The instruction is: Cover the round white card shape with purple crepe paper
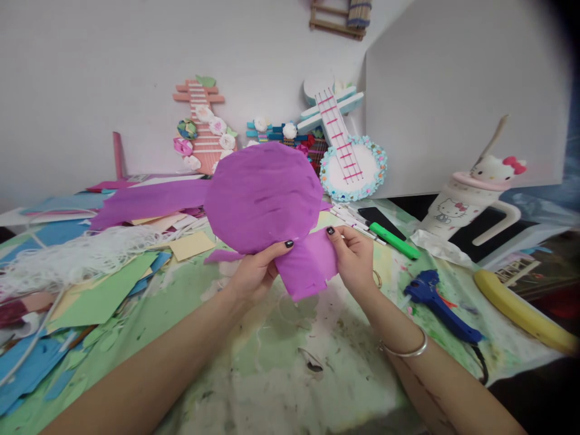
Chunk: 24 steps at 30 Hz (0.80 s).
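A round shape covered in purple paper [265, 196] is held up above the table, with a loose flap of the same paper [303, 278] hanging from its lower edge. My left hand [260, 266] pinches the bottom of the round part, thumb on the front and fingers behind. My right hand [353, 257] grips the flap's right side between thumb and fingers. Behind the round shape lies a long purple paper strip [149, 202] toward the left. The fingers behind the paper are partly hidden.
A blue glue gun [441, 305], a banana [521, 308], a green marker [394, 240] and a white tumbler [457, 202] are on the right. White string [86, 254] and coloured paper [106, 290] cover the left. Decorated paper instruments, one guitar-like [342, 145], lean against the wall.
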Available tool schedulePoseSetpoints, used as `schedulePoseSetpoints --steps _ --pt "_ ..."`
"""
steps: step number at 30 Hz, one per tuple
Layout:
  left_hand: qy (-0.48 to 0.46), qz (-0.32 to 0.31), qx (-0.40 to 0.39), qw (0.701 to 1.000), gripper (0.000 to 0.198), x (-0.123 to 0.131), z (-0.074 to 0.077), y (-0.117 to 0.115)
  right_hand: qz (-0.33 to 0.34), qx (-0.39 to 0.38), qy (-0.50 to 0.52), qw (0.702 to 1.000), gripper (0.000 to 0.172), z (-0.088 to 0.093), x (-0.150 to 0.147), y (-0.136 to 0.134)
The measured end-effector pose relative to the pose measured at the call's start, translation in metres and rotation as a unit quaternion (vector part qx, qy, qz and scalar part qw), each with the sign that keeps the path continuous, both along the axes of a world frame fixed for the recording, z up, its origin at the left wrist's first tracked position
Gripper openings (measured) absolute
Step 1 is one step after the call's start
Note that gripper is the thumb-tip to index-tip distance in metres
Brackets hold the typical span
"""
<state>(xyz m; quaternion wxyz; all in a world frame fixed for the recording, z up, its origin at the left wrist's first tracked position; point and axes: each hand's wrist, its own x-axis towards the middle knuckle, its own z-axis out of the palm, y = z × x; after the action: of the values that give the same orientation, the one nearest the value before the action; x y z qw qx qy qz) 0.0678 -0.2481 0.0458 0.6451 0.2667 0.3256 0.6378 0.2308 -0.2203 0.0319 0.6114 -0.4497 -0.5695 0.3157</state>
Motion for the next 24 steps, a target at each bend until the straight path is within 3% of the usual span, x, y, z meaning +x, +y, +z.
schedulePoseSetpoints --steps 11,17,24 --pt "-0.016 -0.105 0.004 0.994 0.024 -0.002 -0.004 -0.002 0.147 -0.073 0.074 0.984 0.034 -0.019 -0.014 0.003" --pt "-0.005 -0.086 -0.005 0.996 0.039 0.004 -0.004 -0.004 0.213 -0.11 0.102 0.965 0.034 -0.021 -0.026 -0.004" --pt "0.016 -0.047 0.003 0.999 0.05 0.008 -0.006 -0.005 0.22 -0.099 0.122 0.963 0.027 -0.025 -0.032 -0.006"
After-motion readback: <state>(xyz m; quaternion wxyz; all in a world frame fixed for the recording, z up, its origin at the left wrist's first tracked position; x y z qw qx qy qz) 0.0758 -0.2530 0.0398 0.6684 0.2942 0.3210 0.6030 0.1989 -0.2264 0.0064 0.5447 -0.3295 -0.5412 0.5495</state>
